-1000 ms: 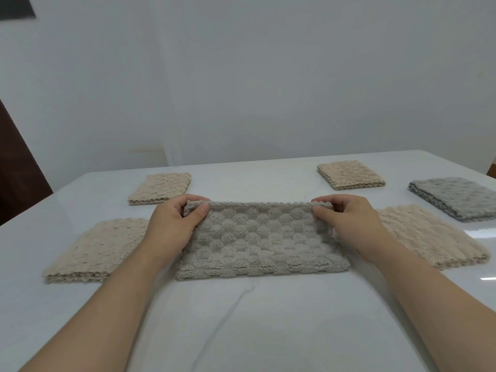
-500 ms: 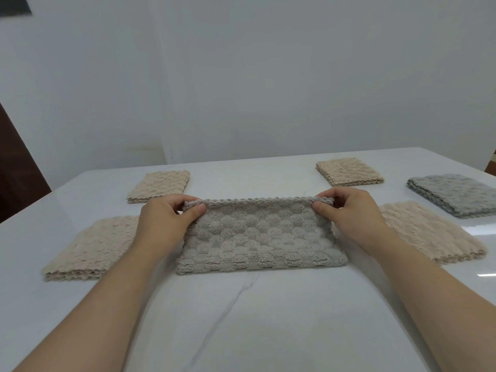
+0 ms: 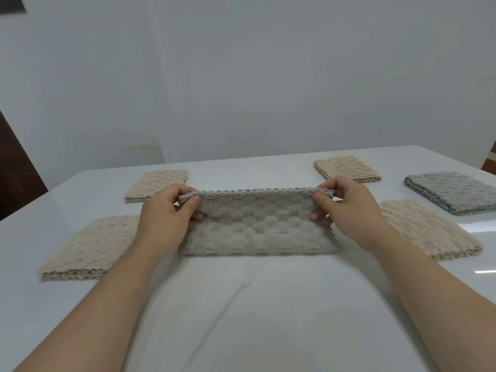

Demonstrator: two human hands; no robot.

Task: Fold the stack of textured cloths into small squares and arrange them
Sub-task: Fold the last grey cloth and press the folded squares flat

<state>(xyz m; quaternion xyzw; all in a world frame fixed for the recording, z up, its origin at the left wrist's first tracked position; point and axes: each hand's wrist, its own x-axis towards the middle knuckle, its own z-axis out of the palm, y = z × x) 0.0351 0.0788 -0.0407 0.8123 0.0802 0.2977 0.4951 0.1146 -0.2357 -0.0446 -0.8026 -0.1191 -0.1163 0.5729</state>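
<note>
One taupe cloth (image 3: 257,232) lies mid-bench (image 3: 241,318), far edge lifted. Your left hand (image 3: 163,224) and right hand (image 3: 351,210) each pinch a far corner between thumb and fingers (image 3: 195,202). Four beige squares sit around it: near-left square (image 3: 91,248), near-right square (image 3: 429,234), far-left square (image 3: 158,183), far-right square (image 3: 346,169). One grey pile (image 3: 453,191) at far right, possibly several layers.

Stock on the one worktop (image 3: 268,318), as I count it from my feed.
Cloths, six: four beige folded, namely far-left beige cloth (image 3: 157,185), near-left beige cloth (image 3: 91,248), far-right beige cloth (image 3: 346,169), near-right beige cloth (image 3: 426,232); one grey folded cloth (image 3: 453,191); one taupe cloth (image 3: 257,229). Hands, two: left hand (image 3: 161,221), right hand (image 3: 354,210).
</note>
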